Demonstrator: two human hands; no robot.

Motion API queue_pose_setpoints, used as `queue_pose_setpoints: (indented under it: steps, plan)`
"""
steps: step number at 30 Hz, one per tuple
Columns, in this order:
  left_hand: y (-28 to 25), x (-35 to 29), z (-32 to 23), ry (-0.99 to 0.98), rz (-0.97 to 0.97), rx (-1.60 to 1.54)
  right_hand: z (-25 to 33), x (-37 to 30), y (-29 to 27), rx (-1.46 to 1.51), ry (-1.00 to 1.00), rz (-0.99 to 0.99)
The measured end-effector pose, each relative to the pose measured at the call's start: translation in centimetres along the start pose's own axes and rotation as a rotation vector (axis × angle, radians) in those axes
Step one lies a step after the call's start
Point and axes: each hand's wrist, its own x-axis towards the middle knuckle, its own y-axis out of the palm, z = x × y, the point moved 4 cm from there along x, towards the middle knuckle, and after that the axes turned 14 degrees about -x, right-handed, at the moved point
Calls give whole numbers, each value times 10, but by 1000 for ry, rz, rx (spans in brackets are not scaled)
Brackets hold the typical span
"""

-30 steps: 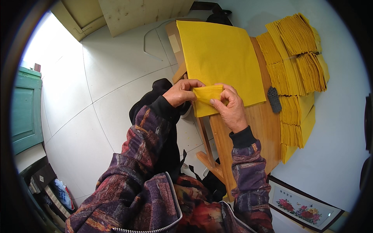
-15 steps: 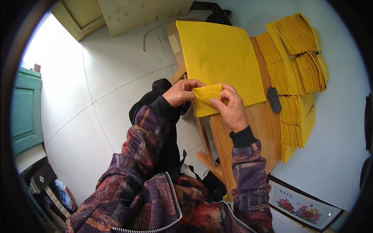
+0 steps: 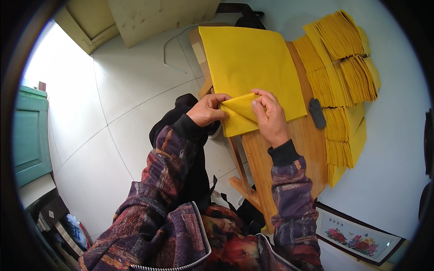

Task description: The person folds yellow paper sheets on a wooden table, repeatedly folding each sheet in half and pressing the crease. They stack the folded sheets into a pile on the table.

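Observation:
Between my hands a yellow sheet (image 3: 237, 118), felt-like and folded over, lies at the near edge of a larger flat yellow sheet or stack (image 3: 253, 56) on the wooden table (image 3: 264, 165). My left hand (image 3: 207, 110) pinches its left end, thumb against curled fingers. With thumb and fingers, my right hand (image 3: 272, 119) grips the upper right corner of the fold. A slanting crease runs across the piece, and its lower flap hangs over the table's left edge. Whether the folded piece is joined to the flat sheet I cannot tell.
Several bundles of folded yellow sheets (image 3: 334, 67) stand along the table's right side against the wall. A dark grey block (image 3: 317, 114) lies beside them. Left of the table is a tiled floor (image 3: 131, 113); a framed flower picture (image 3: 352, 235) is at lower right.
My right hand has drawn the fold's corner slightly upward, so the crease now slants more. My left hand keeps its pinch. The whole view has shifted a little.

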Motion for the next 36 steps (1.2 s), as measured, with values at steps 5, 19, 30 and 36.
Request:
queue_pose_setpoints:
  steps: [5, 19, 30, 36]
  plan:
    - [3, 0, 2, -3, -57, 29, -3, 2, 2, 20, 43, -21]
    - [-3, 1, 3, 5, -46, -29, -7, 6, 8, 54, 97, -17]
    - [-6, 5, 11, 38, -80, -62, -39, -24, -8, -48, 177, -240]
    - [-5, 4, 9, 54, -83, -12, 5, -59, -21, -279, -25, -212]
